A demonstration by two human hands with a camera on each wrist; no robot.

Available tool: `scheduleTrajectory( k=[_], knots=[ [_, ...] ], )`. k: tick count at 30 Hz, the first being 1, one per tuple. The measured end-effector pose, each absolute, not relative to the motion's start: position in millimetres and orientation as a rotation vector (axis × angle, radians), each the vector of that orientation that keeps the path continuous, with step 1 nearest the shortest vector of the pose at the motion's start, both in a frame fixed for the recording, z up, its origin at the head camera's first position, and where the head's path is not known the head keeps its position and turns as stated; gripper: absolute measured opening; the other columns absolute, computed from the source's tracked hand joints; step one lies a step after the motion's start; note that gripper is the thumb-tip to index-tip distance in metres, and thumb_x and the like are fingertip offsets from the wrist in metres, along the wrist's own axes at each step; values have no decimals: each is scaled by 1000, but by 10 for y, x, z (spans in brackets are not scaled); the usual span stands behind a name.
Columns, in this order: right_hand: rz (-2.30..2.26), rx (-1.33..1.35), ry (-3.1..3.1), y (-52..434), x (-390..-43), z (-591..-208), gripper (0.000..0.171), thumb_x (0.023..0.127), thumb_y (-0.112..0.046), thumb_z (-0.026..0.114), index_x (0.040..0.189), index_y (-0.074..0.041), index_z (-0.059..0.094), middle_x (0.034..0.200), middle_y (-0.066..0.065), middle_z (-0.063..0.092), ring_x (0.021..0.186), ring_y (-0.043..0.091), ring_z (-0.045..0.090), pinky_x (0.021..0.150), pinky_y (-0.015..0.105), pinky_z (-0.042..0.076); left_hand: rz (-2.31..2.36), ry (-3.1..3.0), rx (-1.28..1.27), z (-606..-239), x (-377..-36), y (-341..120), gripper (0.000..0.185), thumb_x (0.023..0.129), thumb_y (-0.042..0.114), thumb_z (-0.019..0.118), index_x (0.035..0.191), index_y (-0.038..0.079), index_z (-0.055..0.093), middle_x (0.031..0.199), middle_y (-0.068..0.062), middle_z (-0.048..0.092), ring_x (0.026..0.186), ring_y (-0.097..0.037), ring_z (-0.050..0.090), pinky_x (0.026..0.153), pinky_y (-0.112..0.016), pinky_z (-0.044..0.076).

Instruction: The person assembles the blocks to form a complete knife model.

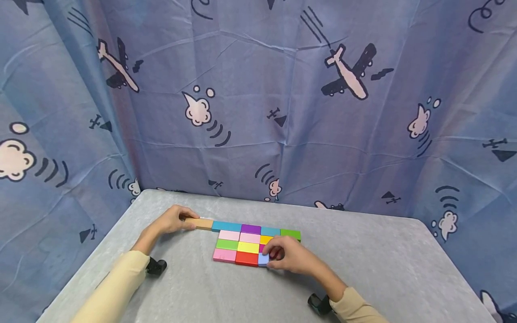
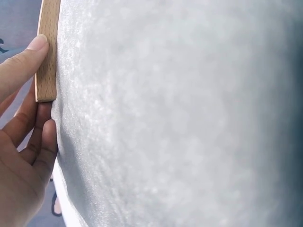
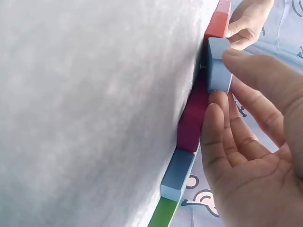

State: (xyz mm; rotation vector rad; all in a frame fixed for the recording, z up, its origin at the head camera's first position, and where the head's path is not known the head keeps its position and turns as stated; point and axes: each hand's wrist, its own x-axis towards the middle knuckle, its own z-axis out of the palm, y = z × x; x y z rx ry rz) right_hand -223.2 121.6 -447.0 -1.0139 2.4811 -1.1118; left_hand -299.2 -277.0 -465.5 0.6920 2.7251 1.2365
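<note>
At the left end of the back row, my left hand (image 1: pixel 175 220) grips a plain wooden block (image 1: pixel 200 223); the thumb lies on the block's face in the left wrist view, fingers behind it. My right hand (image 1: pixel 291 255) pinches a light blue block (image 3: pixel 219 68) between thumb and fingers, at the right end of the front row, beside the red block (image 1: pixel 247 258). A magenta block (image 3: pixel 191 120) shows next to it in the right wrist view. Blue (image 1: pixel 226 226), purple (image 1: pixel 251 229), teal (image 1: pixel 270 231) and green (image 1: pixel 291 233) blocks continue the back row.
More flat coloured blocks lie packed in rows, among them a yellow block (image 1: pixel 248 247), a light green block (image 1: pixel 227 244) and a pink block (image 1: pixel 224 255). A grey cloth (image 1: pixel 181 287) covers the table. Behind it hangs a blue curtain (image 1: pixel 242 67) with printed planes.
</note>
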Motion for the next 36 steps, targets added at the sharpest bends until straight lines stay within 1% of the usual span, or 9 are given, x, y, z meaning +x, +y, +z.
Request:
scheduleTrajectory(
  k=[6,17,23,29,32,36],
  knots=[
    [-1120,-992,2494,1209,-2216,-4463,24,74,-6,79,94,-8,68,88,3,60,79,23,59,70,32,49,1237,2724,691,-4653,-2991,-2771,25,75,8,78,99,2,72,92,-6,67,78,-18,57,67,-30,45],
    [-1118,-1003,2502,1195,-2240,-4486,25,73,-4,80,94,-8,68,86,2,61,76,20,59,68,30,49,1221,2730,684,-4658,-2995,-2761,26,76,10,78,100,3,72,92,-5,67,79,-17,57,69,-31,45],
    [-1132,-984,2497,1221,-2245,-4498,25,73,-5,79,95,-8,68,86,1,62,77,20,59,68,29,49,1225,2720,699,-4660,-3006,-2735,26,76,9,78,100,2,71,92,-6,67,79,-18,57,68,-30,45],
    [-1218,-978,2450,1315,-2254,-4488,22,76,-3,77,96,-7,68,90,5,63,78,18,59,68,29,50,1233,2716,715,-4667,-3008,-2744,26,77,10,77,101,3,71,93,-4,67,80,-18,57,71,-31,45],
    [-1254,-978,2440,1406,-2264,-4459,20,77,-2,76,96,-4,68,91,7,64,78,19,60,69,31,50,1229,2711,745,-4681,-2995,-2771,29,78,12,77,103,2,69,95,-6,67,84,-21,58,74,-35,45],
    [-1254,-930,2472,1589,-2262,-4409,19,80,-6,74,97,-3,67,91,8,64,79,20,59,70,32,49,1269,2709,787,-4714,-2960,-2815,42,81,15,75,115,-4,62,108,-16,62,97,-31,57,83,-44,43]
  ],
)
